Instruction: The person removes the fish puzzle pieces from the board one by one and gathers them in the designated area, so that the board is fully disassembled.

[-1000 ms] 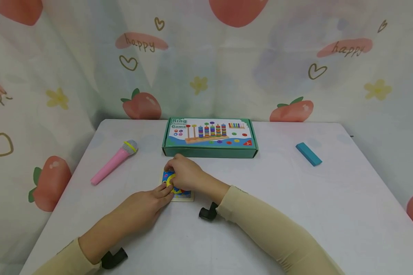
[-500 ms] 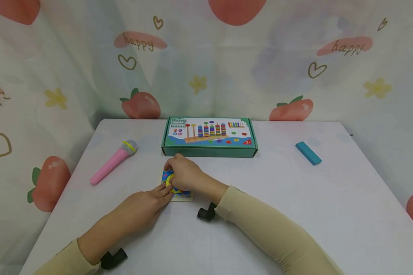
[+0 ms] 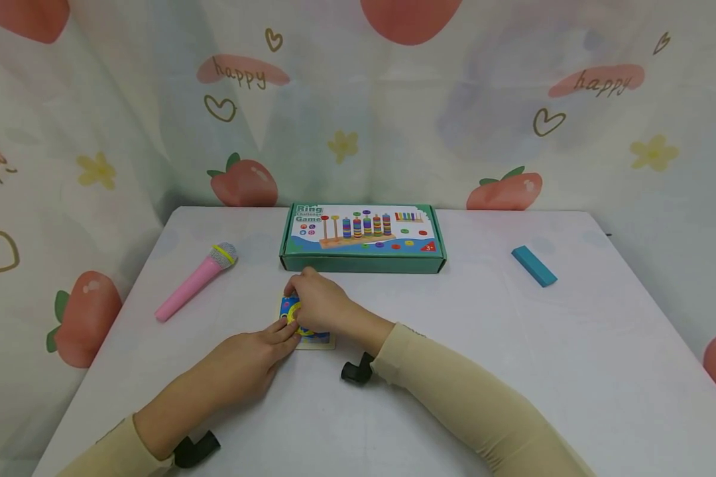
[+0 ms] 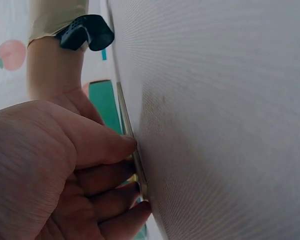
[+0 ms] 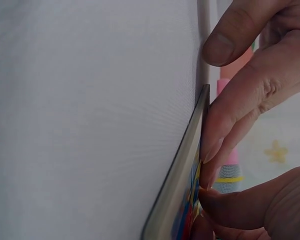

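Observation:
A small, thin picture puzzle [image 3: 316, 342] with a pale border and a blue and yellow picture lies on the table in front of the green box. My left hand [image 3: 252, 361] rests its extended fingers on the puzzle's near left side. In the left wrist view its thumb [image 4: 121, 145] lies along the board's edge [image 4: 125, 116]. Over the puzzle's upper part, my right hand [image 3: 322, 301] bends its fingers and hides much of the picture. The right wrist view shows the right thumb [image 5: 222, 206] and a finger close together at the picture's face, beside the left fingertips.
Behind the puzzle stands a green ring game box [image 3: 362, 264]. A pink toy microphone [image 3: 195, 281] lies at the left and a teal block [image 3: 534, 266] at the right. Black wrist-worn pieces hang under both sleeves, one [image 3: 358, 370] close over the table [image 3: 453, 324].
Both hands stay in place on the puzzle, with barely any movement. The whole head view has shifted very slightly.

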Available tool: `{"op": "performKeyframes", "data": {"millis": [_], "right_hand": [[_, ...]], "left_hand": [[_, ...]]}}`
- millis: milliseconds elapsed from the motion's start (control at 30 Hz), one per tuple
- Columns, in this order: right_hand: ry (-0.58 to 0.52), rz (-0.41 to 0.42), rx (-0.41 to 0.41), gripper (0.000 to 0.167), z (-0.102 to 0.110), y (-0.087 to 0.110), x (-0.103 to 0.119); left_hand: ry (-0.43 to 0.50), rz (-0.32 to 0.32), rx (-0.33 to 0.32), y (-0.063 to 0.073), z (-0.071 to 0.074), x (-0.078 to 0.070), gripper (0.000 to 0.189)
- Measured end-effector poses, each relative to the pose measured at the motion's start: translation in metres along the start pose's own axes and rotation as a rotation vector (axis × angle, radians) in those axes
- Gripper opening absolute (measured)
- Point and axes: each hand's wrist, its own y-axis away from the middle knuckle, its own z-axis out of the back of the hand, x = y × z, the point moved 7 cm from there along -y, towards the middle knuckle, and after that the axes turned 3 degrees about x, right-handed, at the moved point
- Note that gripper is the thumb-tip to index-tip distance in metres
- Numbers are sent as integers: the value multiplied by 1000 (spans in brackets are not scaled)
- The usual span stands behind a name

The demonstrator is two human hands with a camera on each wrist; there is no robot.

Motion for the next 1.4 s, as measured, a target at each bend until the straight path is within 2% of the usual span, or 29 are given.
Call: {"op": "performKeyframes", "data": {"millis": [367,633,933,1400], "right_hand": [[5,-9,-13,45,0,3,2],[14,1,-20,52,0,6,7],[23,6,-62,50,-2,8,7],[51,30,-61,48,2,5,8]], "left_hand": [[7,0,6,0,-2,1,43],[9,-11,-19,1,-3,2,42],[11,-9,-9,1,-4,2,44],[17,-24,-38,1,-2,1,44]]}}
